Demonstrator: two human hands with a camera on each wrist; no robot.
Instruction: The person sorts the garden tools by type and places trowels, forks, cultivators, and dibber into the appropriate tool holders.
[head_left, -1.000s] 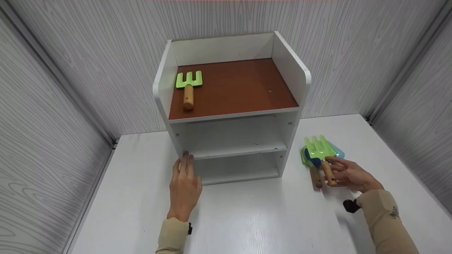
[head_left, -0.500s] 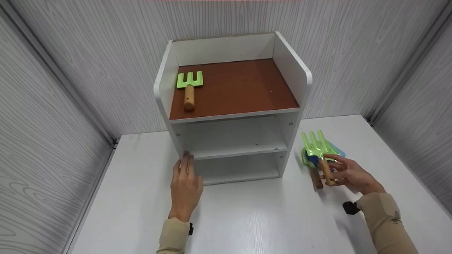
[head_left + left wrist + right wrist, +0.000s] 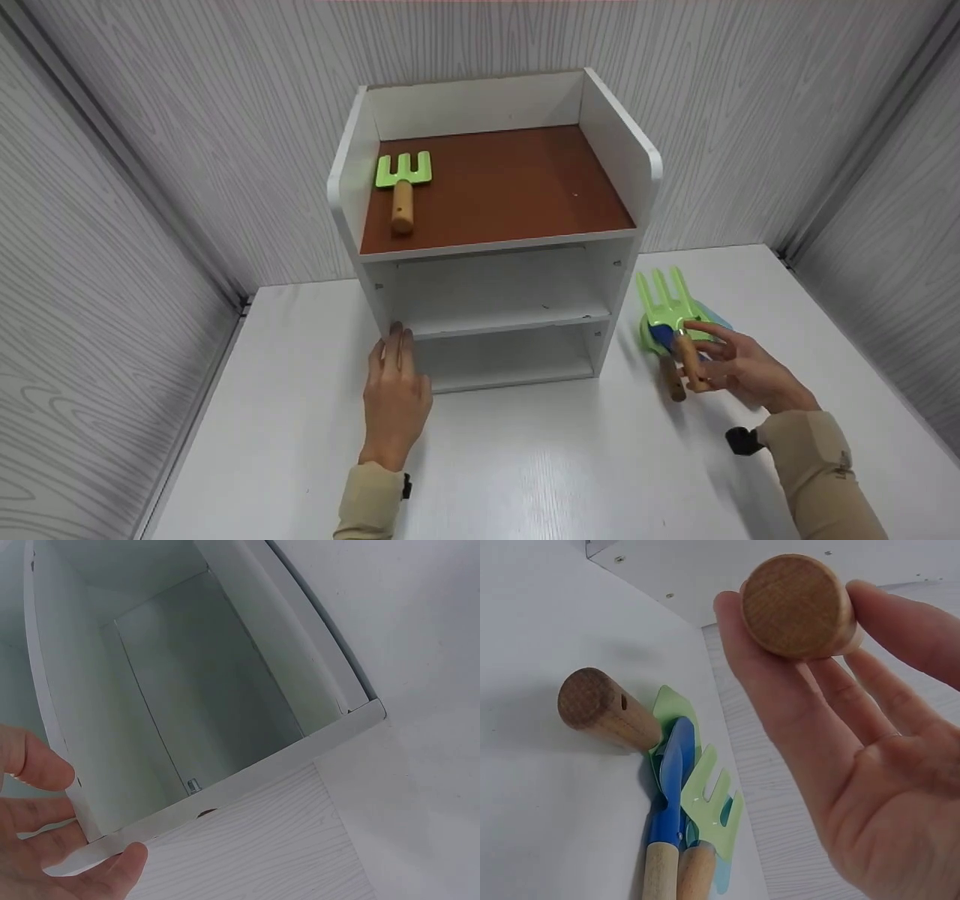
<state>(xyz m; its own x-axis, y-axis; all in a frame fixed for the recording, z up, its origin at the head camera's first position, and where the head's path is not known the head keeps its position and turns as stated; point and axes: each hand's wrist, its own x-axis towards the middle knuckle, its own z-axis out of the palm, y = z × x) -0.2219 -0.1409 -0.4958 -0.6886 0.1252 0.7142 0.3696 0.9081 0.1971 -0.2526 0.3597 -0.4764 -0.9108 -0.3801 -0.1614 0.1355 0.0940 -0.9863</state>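
Observation:
My right hand (image 3: pixel 754 373) pinches the wooden handle of a green hand fork (image 3: pixel 666 304), whose tines point away toward the back wall. In the right wrist view the handle's round end (image 3: pixel 791 607) shows between thumb and fingers. Below it lies a pile of small garden tools: a blue-bladed one (image 3: pixel 676 757), another green fork (image 3: pixel 714 802), a green blade (image 3: pixel 673 705) with a wooden handle, and a light-blue piece mostly hidden beneath. My left hand (image 3: pixel 396 405) rests on the front left edge of a white shelf unit (image 3: pixel 502 330), fingertips at the side panel.
Another green fork (image 3: pixel 403 180) lies at the left on the unit's brown top (image 3: pixel 510 187), which has raised white sides and back. Two compartments open to the front below. The unit stands on a white table (image 3: pixel 510 465) against wood-grain walls (image 3: pixel 480 37).
The fork in my right hand has risen off the pile and shifted slightly left and away, its tines now further back. The left hand stays at the shelf edge.

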